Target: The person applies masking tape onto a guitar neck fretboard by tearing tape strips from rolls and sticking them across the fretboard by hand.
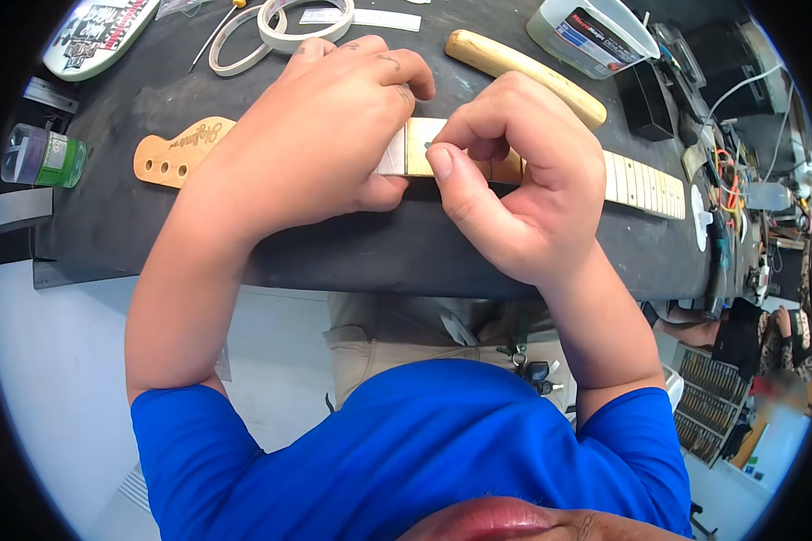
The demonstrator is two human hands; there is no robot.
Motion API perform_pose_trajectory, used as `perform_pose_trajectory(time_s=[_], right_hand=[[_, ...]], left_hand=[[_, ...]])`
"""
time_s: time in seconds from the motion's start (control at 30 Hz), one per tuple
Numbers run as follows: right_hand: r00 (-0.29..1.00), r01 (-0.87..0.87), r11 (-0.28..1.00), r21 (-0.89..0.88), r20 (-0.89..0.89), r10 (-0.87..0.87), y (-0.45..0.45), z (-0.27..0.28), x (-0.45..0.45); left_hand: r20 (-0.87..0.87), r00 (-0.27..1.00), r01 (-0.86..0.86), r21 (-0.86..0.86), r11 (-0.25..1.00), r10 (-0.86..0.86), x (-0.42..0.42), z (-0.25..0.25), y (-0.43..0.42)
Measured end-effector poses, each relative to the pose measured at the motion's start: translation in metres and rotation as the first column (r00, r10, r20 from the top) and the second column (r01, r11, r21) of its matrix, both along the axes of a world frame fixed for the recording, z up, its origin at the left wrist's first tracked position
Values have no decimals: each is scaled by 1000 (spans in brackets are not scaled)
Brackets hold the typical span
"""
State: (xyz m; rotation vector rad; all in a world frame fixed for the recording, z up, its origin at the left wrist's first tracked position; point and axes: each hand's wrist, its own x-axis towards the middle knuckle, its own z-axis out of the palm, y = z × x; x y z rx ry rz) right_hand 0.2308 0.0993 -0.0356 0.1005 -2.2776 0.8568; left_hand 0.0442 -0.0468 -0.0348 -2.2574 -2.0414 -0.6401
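Note:
A light wooden guitar neck (645,185) lies across the dark bench, its headstock with tuner holes at the left. My left hand (329,135) is wrapped over the neck, fingers on the far edge and thumb on the near edge. Pale tape (393,158) shows on the fretboard beside that thumb. Over the fretboard, just right of the tape, my right hand (523,180) is curled, with thumb and forefinger brought close together. Whatever lies between those fingertips is too small to make out.
Two tape rolls (307,20) and a screwdriver (216,34) lie at the back left. Behind my right hand are a wooden block (525,77) and a plastic tub (594,38). A green bottle (45,156) stands far left. Another person (780,338) shows at the far right.

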Motion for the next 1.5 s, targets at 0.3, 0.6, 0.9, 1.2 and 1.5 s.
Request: perform_pose_trajectory(time_s=[0.3, 0.6, 0.9, 1.2, 1.5], right_hand=[[993, 31, 999, 12, -118, -29, 6, 3, 0], [991, 64, 997, -36, -114, -68, 3, 0, 1], [992, 77, 994, -76, -95, -84, -2, -2, 1], [977, -195, 981, 25, -83, 196, -24, -10, 6], [766, -643, 725, 247, 228, 601, -46, -27, 4]], left_hand=[[226, 974, -16, 2, 1000, 15, -14, -2, 4], [597, 775, 13, -344, 939, 208, -33, 7, 15], [639, 688, -106, -382, 918, 345, -33, 1, 29], [572, 820, 70, -144, 987, 25, -38, -4, 8], [-47, 999, -22, 3, 1000, 22, -4, -1, 9]])
